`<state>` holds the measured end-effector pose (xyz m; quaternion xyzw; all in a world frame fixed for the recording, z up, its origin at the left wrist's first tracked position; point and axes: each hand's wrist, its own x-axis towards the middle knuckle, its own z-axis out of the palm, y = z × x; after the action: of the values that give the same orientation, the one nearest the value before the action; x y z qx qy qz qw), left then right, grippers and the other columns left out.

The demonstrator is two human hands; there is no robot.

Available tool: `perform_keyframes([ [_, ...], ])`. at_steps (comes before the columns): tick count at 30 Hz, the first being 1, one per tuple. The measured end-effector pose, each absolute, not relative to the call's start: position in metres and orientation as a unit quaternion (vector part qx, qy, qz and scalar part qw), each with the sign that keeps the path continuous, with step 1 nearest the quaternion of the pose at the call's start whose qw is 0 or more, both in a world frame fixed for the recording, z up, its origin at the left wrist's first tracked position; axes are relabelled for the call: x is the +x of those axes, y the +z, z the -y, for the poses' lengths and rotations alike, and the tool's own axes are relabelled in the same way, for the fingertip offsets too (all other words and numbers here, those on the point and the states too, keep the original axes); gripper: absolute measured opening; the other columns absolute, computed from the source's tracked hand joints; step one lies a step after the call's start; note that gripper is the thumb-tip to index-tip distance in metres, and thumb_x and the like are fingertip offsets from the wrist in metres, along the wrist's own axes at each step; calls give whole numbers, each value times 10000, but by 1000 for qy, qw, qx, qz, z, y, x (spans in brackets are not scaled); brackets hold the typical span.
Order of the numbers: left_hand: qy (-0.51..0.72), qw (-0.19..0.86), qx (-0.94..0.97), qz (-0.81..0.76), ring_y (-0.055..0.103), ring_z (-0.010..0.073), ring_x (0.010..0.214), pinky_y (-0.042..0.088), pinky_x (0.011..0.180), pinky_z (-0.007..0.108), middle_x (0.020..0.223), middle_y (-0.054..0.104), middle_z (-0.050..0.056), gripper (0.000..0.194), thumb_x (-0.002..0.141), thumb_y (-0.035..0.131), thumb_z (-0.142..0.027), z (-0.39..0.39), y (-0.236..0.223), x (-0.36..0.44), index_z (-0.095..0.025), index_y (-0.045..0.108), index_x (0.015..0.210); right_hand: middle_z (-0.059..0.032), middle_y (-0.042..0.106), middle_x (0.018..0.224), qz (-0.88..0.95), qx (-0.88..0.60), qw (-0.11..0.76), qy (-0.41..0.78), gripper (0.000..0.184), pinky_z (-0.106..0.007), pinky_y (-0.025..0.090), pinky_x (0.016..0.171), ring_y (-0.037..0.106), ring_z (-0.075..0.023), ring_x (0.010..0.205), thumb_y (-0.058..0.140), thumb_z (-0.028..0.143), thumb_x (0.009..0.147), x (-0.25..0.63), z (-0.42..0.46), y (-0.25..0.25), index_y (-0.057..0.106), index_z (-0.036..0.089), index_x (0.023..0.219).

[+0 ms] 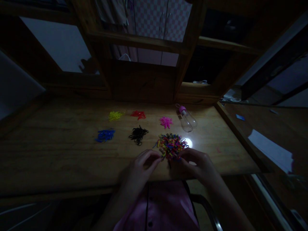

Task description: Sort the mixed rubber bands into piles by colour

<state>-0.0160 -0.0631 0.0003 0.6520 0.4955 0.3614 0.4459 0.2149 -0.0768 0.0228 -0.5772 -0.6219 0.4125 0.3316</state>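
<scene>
A heap of mixed-colour rubber bands (172, 145) lies on the wooden desk, close in front of me. At its near left edge my left hand (144, 164) pinches thumb and forefinger on yellowish and dark bands. My right hand (198, 161) is closed in a pinch at the near right edge, with a bit of blue band at its fingertips. Sorted by colour, separate little piles lie beyond and to the left: pink bands (166, 122), black bands (138, 134), red bands (139, 115), yellow bands (115, 115) and blue bands (105, 135).
Behind the mixed heap, a clear bottle with a pink cap (187, 120) lies on the desk (72, 160). Wooden shelving (144, 81) rises at the back. On a lower surface to the right are white papers (270, 149) and a small blue packet (240, 117). The room is dim.
</scene>
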Motion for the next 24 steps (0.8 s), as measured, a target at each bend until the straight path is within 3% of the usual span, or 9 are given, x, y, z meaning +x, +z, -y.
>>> perform_keyframes([
  [5,365,451,648,-493,672,173,901,513,833,277,925,714,8,92,896,596,-276,63,-3,-15,-219,668,888,-39,748,827,592,-566,321,475,87,-258,564,683,715,-176,755,657,227,805,210,80,21,690,181,870],
  [11,367,456,642,-494,675,169,895,518,832,283,919,713,6,94,896,594,-275,64,-5,-14,-220,669,889,-60,773,853,524,-595,344,503,153,-332,603,710,744,-222,775,710,324,778,210,77,8,727,190,850],
  [18,366,456,643,-494,676,175,893,526,828,287,916,714,16,109,896,588,-282,62,-4,-14,-214,672,878,-53,774,923,583,-616,342,404,162,-352,598,770,738,-232,853,676,311,826,211,77,14,756,221,933],
  [24,380,451,639,-494,685,179,880,537,820,283,902,719,24,112,886,593,-271,61,-6,-14,-209,685,869,-48,765,846,593,-627,366,349,144,-322,598,699,734,-218,771,693,332,815,213,75,14,745,212,873],
])
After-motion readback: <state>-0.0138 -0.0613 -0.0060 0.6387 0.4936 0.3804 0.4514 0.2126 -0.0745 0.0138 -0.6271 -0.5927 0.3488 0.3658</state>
